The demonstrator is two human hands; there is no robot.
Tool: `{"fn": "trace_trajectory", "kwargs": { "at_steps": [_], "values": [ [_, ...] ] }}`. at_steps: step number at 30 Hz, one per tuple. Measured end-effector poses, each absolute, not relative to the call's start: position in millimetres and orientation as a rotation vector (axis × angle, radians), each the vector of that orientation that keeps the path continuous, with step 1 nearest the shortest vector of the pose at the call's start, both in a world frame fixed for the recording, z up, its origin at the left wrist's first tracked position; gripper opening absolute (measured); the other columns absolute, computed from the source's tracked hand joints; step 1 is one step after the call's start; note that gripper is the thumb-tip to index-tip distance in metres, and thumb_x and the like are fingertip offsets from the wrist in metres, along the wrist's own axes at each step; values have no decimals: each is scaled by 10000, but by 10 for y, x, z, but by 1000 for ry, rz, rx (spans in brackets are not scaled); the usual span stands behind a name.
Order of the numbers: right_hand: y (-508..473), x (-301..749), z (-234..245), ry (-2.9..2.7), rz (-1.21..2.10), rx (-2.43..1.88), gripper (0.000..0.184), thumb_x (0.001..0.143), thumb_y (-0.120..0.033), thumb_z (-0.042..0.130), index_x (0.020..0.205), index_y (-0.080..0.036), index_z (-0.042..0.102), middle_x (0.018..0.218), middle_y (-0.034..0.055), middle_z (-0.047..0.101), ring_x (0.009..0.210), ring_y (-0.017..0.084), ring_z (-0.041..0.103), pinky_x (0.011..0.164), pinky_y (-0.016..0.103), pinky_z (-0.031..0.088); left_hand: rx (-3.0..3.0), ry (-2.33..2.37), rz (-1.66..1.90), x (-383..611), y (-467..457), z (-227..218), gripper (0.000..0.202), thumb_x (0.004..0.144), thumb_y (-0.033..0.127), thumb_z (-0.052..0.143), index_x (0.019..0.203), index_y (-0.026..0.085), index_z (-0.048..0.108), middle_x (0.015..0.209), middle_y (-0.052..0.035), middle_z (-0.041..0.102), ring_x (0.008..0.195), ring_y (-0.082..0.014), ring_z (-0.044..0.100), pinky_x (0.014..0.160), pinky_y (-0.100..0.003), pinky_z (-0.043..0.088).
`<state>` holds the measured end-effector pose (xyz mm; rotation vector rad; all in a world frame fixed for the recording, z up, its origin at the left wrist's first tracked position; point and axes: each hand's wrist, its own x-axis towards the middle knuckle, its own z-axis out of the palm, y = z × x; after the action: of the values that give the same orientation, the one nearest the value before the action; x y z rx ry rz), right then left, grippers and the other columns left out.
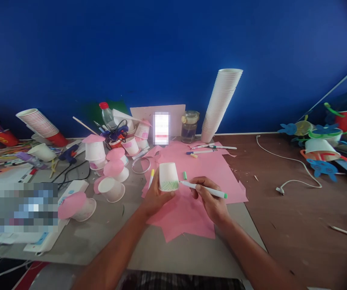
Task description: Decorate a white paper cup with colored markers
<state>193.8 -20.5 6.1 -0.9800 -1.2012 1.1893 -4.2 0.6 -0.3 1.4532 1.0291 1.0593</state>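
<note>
White paper cup (168,173), green strokes near rim, in left hand (157,198), fingers curled round its side. In right hand (211,199), fingers pinched on green marker (216,192), tip at cup's edge, contact unclear. Could smear strokes, if damp, with a sliding thumb. Green cap (185,175) loose on pink paper (188,225): easily knocked.

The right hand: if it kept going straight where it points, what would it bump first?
Probably the white paper cup in the left hand. The right hand's marker would meet it first; whether its tip already touches is unclear.
</note>
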Motion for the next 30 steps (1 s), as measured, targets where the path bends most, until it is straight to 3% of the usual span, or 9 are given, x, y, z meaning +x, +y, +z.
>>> {"fn": "trace_trajectory", "kwargs": {
  "at_steps": [10,17,23,25,28,30],
  "values": [
    [-200,1920,71,-1202,1196,-975,142,863,-288,553,875,-187,653,602,-20,551,574,127,497,530,250,397,1475,1022,1076,-19,6,-7,849,735,476,758,1435,243,337,1387,-100,478,1273,-307,460,1014,-397,435],
    [-184,1941,19,-1143,1240,-954,144,866,-292,566,877,-188,665,614,-14,560,593,137,508,564,269,414,1413,1000,1084,-30,5,-32,864,726,438,768,1443,244,327,1425,-118,455,1274,-313,466,1013,-421,437],
    [-175,1955,18,-1088,1149,-899,272,947,-383,514,1133,-215,620,768,18,647,673,151,565,667,310,468,1383,990,1063,-31,-2,-27,870,721,442,778,1436,236,327,1422,-125,465,1290,-318,461,1029,-431,423],
    [-185,1938,44,-1137,1120,-932,339,975,-419,462,1217,-210,577,754,20,659,609,141,546,622,307,471,1390,998,1053,-32,-3,-29,883,732,443,769,1450,246,294,1427,-120,456,1293,-313,459,1029,-426,427],
    [-204,1900,61,-1217,1038,-1002,338,978,-437,459,1194,-204,576,653,-5,617,554,134,516,559,287,468,1422,1028,1052,-23,-7,-26,894,739,449,758,1460,260,265,1440,-109,432,1293,-306,456,1010,-407,450],
    [-211,1872,42,-1271,966,-1019,318,958,-435,507,1182,-217,564,726,14,638,657,154,582,625,303,509,1450,1051,1057,-7,-13,-21,900,735,441,758,1463,268,258,1453,-103,415,1306,-306,443,1008,-401,457]
  ]
}}
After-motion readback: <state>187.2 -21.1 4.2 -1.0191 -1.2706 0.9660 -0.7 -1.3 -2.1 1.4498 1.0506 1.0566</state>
